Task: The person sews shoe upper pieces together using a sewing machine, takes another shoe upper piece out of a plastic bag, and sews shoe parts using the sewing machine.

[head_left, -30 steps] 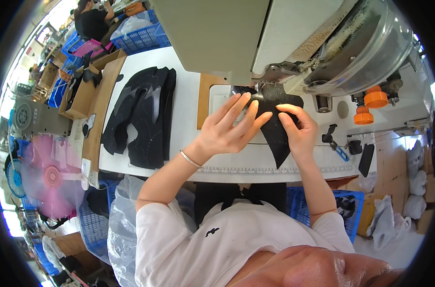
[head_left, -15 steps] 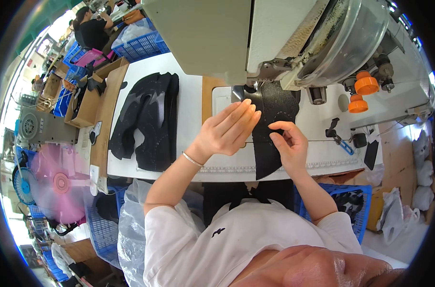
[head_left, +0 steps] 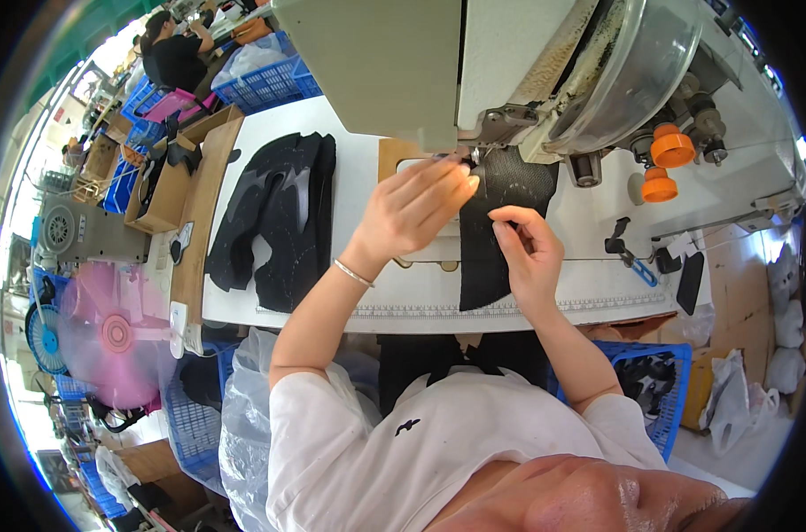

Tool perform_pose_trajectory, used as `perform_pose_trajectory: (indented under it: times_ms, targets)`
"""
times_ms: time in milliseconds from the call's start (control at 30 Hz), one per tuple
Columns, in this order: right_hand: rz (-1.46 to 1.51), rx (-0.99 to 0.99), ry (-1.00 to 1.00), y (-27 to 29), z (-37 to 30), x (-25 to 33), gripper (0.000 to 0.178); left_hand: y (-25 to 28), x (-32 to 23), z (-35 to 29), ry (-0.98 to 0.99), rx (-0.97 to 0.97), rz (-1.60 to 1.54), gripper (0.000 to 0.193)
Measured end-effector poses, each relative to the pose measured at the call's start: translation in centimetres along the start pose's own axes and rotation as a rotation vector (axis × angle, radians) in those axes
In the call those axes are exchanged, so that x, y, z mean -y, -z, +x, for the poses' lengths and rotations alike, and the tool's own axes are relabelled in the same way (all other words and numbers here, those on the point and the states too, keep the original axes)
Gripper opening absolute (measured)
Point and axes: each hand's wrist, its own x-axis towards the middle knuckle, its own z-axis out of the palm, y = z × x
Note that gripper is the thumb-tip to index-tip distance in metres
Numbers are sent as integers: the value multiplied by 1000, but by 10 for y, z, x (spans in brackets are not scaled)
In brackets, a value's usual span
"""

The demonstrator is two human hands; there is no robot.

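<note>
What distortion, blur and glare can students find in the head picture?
In the head view, the long white table has a curving front edge; in the head view, the round pink fan has blurred blades, the left rim glares in places, and the part-mesh black fabric piece shows a clear lower edge.

White table (head_left: 354, 177), black fabric (head_left: 485, 257), stacked black pieces (head_left: 288, 253); blue-handled tool (head_left: 640, 271)

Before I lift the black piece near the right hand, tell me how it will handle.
The black piece will probably bend, as it looks thin and sheet-like. It is likely light, being so flat. Its textured far end may resist sliding.
</note>
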Motion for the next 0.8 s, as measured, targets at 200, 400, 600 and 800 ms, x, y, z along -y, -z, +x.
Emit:
perform_pose_trajectory:
  times_ms: [200, 400, 600, 800]
  targets:
    - [-25, -3, -21, -1, 18, -1, 11, -2, 10, 1, 119, 31, -110, 37]
    - [31, -24, -7, -2, 42, -3, 11, -10, 17, 4, 296, -2, -205, 20]
    - [-3, -33, -19, -2, 43, 4, 13, -27, 9, -10, 715, -152, -226, 3]
    - [-46, 21, -26, 1, 38, 9, 14, -51, 34, -5, 1573, -167, -988, 23]
